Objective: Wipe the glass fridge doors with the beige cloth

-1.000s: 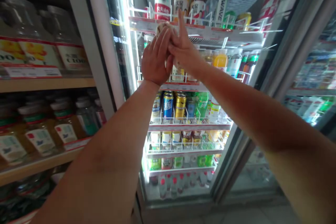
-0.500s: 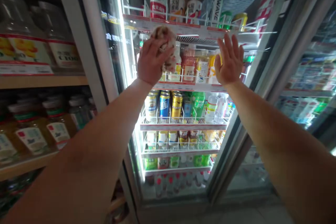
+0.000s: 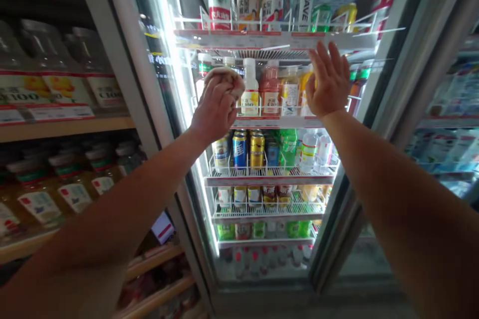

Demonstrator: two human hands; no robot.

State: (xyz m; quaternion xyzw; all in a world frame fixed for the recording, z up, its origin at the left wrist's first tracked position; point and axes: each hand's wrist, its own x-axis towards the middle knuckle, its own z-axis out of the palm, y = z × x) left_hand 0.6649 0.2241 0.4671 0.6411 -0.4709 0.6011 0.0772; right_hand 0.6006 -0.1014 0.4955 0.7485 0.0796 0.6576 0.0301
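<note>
My left hand [image 3: 215, 107] is closed around a crumpled, light-coloured cloth [image 3: 228, 77], held up against the glass door of a lit drinks fridge. Behind the cloth, partly covered by it, stand bottles on the second shelf, among them a white-capped bottle [image 3: 250, 89]. To the right, my right hand [image 3: 329, 82] is raised with fingers stretched out and nothing in it. It is at or very near the glass, in front of an orange bottle [image 3: 305, 92]. Whether the palm touches the glass I cannot tell.
Inside the fridge are shelves of bottles and cans, such as a gold can [image 3: 257, 149]. At left, a wooden shelf [image 3: 67, 127] carries large juice bottles [image 3: 56, 65]. The metal door frame [image 3: 392, 109] rises at right, with another fridge beyond it.
My left hand has moved down and slightly left with the cloth. My right hand stays raised in nearly the same place. The view has shifted a little.
</note>
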